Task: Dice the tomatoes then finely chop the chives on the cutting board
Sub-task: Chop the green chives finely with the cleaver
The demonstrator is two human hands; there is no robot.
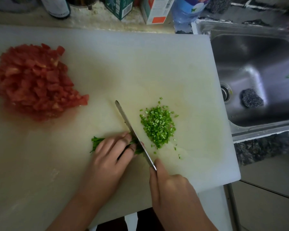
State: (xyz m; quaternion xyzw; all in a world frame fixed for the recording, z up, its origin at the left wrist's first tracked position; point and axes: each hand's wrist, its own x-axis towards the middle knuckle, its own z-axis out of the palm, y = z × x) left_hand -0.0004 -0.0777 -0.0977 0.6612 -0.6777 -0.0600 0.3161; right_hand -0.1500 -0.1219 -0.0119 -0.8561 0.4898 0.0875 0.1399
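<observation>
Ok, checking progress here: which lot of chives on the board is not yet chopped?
The chive bundle held down by the left hand, left of the knife: long whole stalks. The chopped chives right of it are tiny bits.

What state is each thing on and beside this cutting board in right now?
Tomatoes: diced, heaped on the cutting board's left.
Chive bundle: uncut end held down by the left hand.
Knife: gripped by the right hand, blade at the bundle.
Chopped chives: loose pile right of the knife.
Sink: a dark scrubber inside.
</observation>
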